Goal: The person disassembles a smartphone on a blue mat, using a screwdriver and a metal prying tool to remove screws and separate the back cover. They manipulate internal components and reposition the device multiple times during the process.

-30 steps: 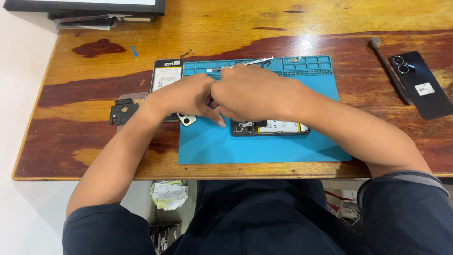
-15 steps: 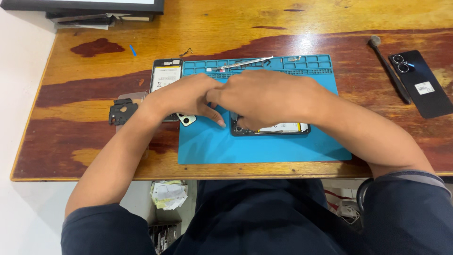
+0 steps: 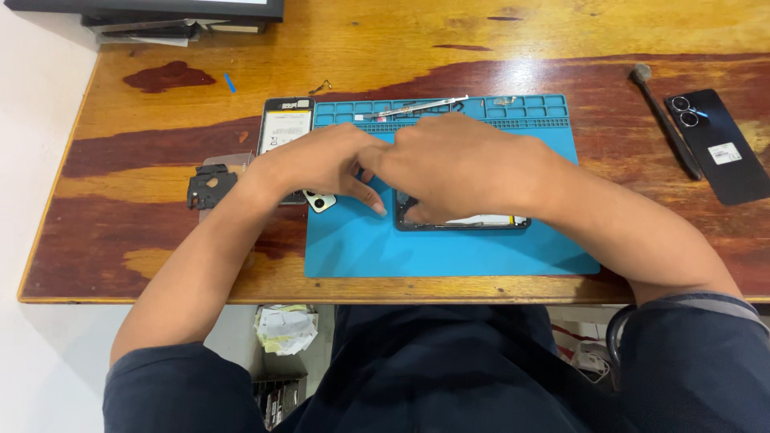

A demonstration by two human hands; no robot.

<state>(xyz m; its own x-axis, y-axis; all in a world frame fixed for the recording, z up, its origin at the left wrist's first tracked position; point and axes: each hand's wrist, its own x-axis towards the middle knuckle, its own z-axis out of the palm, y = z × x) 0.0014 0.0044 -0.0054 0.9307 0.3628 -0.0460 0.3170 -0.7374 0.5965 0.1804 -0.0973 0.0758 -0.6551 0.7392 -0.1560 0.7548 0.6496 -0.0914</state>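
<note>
mat (image 3: pixel 449 248) sitting mid-table (image 3: pixel 144 265), opened phone (image 3: pixel 481 222) lying on it under both hands, tweezers (image 3: pixel 417 107) resting along its far edge, battery (image 3: pixel 285 127) lying just left, bracket (image 3: pixel 210 185) further left, brush (image 3: pixel 662 120) and back cover (image 3: pixel 716 146) sitting far right

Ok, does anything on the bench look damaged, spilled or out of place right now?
Nothing looks spilled. The opened phone lies on the blue mat under both hands, left hand and right hand. Loose parts sit off the mat: a black bracket and a battery. The dark patch looks like worn table finish.
</note>
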